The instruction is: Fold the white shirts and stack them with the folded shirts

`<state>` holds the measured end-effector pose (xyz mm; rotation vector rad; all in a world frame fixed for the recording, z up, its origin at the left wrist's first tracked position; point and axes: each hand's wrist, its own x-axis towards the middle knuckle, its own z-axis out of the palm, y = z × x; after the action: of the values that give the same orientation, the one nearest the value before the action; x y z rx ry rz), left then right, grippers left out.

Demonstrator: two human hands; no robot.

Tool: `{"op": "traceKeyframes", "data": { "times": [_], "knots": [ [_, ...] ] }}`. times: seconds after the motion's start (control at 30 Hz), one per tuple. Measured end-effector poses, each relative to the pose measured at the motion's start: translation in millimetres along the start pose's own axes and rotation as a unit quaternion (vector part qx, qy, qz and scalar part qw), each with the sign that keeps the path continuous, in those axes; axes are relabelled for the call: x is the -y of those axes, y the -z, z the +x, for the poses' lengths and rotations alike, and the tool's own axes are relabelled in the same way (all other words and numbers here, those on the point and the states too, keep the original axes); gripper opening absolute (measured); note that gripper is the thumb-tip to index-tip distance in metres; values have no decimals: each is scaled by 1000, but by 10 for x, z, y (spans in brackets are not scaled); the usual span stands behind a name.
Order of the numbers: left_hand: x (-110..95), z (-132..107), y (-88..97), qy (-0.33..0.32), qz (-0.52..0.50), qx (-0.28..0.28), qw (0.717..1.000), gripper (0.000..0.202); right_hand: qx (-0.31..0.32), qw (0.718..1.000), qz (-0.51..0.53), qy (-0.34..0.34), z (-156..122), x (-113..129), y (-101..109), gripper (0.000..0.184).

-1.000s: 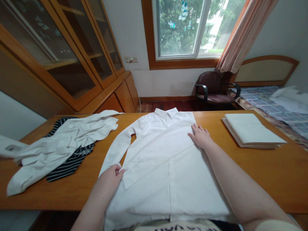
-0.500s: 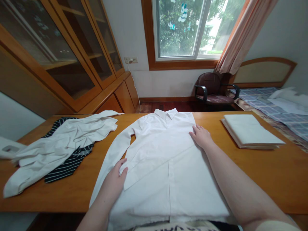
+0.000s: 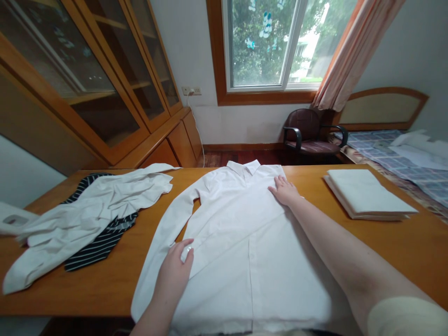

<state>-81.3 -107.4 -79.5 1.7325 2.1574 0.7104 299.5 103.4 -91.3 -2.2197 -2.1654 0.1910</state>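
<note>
A white long-sleeved shirt (image 3: 224, 233) lies spread on the wooden table, buttoned front up and collar at the far edge. One sleeve runs down the left side; the other is folded diagonally across the body. My left hand (image 3: 175, 268) rests on the cuff end of that folded sleeve, thumb and forefinger apart with white cloth between them; its other fingers are hidden. Flat on the shirt's upper right, near the shoulder edge, lies my right hand (image 3: 284, 190) with fingers spread.
To the left, a crumpled white garment (image 3: 101, 200) lies over a black striped cloth (image 3: 101, 245). A folded white stack (image 3: 367, 191) sits on the table (image 3: 392, 261) at right. Beyond are a chair (image 3: 306, 130), a bed (image 3: 378, 149) and a glass-fronted cabinet (image 3: 140, 121).
My right hand has slid a little inward, left across the shirt's shoulder. My left hand has shifted slightly right and down over the folded sleeve's cuff. The view has tilted slightly.
</note>
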Motion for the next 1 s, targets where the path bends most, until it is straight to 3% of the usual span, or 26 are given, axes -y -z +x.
{"op": "traceKeyframes", "data": {
  "times": [0.13, 0.27, 0.37, 0.43, 0.47, 0.63, 0.77, 0.87, 1.0],
  "knots": [
    [12, 5, -18, -2, 6, 2, 1000, 33, -18, 998, 15, -51, 196, -195, -4, 71],
    [-14, 0, -18, -8, 9, 3, 1000, 33, -45, 993, -16, -112, 256, -219, 34, 76],
    [-37, -11, -9, -8, 13, 0, 1000, 32, -69, 996, -43, -30, 299, -176, 42, 72],
    [-45, -19, -7, -11, 15, -4, 1000, 32, -39, 998, -32, 43, 356, -186, 42, 68],
    [-47, -22, -7, -12, 15, -4, 1000, 32, -20, 999, -22, 45, 393, -208, 42, 69],
    [-53, -36, -11, -9, 6, 0, 1000, 32, 2, 998, 16, -62, 577, -392, 51, 71],
    [-51, -43, -15, -12, -5, 2, 1000, 33, -46, 991, 95, -87, 640, -491, 59, 58],
    [-32, -46, -32, -19, -11, -3, 1000, 36, -82, 977, 158, -113, 617, -593, 110, 53],
    [9, -45, -67, -31, -16, -13, 999, 37, -95, 968, 169, -160, 469, -787, 230, 51]
  ]
}}
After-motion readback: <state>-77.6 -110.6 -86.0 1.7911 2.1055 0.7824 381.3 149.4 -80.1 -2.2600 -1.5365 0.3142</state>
